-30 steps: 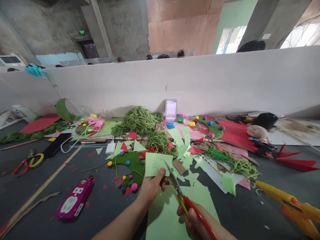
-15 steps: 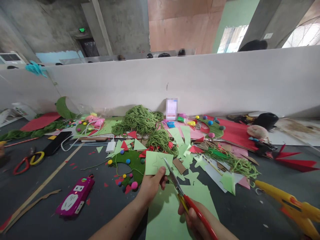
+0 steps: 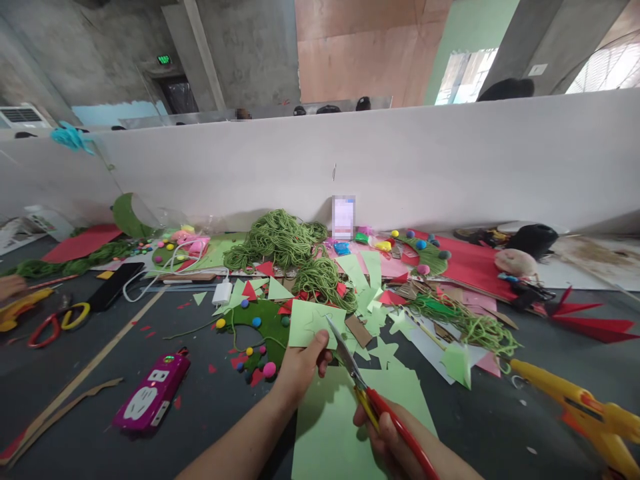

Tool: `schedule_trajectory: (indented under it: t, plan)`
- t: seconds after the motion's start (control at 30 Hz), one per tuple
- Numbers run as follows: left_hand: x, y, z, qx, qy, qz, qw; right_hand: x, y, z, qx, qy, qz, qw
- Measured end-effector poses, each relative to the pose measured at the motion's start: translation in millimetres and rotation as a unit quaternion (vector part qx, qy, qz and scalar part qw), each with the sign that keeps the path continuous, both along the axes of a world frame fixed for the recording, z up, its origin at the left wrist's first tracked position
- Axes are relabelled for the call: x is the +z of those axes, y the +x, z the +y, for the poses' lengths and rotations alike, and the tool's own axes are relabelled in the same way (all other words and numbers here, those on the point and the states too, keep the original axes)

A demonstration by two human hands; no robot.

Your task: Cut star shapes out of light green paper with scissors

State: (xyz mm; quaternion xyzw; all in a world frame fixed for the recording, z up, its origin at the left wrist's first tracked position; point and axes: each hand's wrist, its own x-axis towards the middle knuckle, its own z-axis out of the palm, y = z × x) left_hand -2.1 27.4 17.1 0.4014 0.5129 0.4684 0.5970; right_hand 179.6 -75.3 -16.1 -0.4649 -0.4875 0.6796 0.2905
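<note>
My left hand (image 3: 300, 370) pinches a small light green paper piece (image 3: 313, 325) with a star drawn on it, holding it up over the dark table. My right hand (image 3: 387, 437) grips red and yellow scissors (image 3: 373, 400); their blades point up and left and touch the paper's right edge. A large light green sheet (image 3: 340, 427) lies flat beneath both hands. Just left of the paper lies a dark green felt wreath (image 3: 263, 330) dotted with coloured pompoms.
Green yarn heaps (image 3: 287, 243), paper scraps and red sheets (image 3: 470, 267) litter the far table against a white partition. A magenta power strip (image 3: 150, 397) lies front left, a yellow glue gun (image 3: 583, 407) front right. Another person's hand (image 3: 10, 287) shows at the left edge near spare scissors (image 3: 55, 323).
Another person's hand with a yellow tool has come in at the left edge. My own hands, the paper and the scissors have barely shifted.
</note>
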Motion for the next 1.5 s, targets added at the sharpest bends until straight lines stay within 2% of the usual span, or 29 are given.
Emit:
schedule_trajectory:
  t: [0.1, 0.3, 0.47, 0.7, 0.97, 1.2, 1.5]
  plan:
    - [0.7, 0.9, -0.1, -0.009, 0.001, 0.002, 1.0, -1.1, -0.3, 2.0, 0.013, -0.005, 0.014, 1.0]
    - [-0.2, 1.1, -1.8, -0.023, -0.003, 0.016, 1.0, 12.1, 3.1, 3.7, 0.023, -0.023, -0.002, 0.999]
    - [0.8, 1.2, -2.2, -0.029, 0.001, 0.017, 0.999, 15.4, 6.2, 1.8, 0.026, -0.004, -0.019, 0.999]
    - [-1.2, 1.7, -1.4, -0.023, 0.004, 0.01, 1.0, 16.8, 1.0, -0.6, -0.001, 0.004, -0.018, 1.0]
    - [4.9, 2.5, -5.4, -0.025, 0.001, 0.017, 1.0, 38.1, 0.1, 6.2, 0.023, 0.009, -0.001, 1.0]
    - [8.7, 0.0, -4.6, -0.035, 0.004, 0.032, 0.999, 40.3, 3.3, 5.6, 0.03, 0.019, -0.013, 0.999]
    - [-1.4, -1.0, -3.6, -0.03, 0.014, -0.021, 0.999, 43.5, 5.7, 6.4, 0.036, 0.017, -0.033, 0.999]
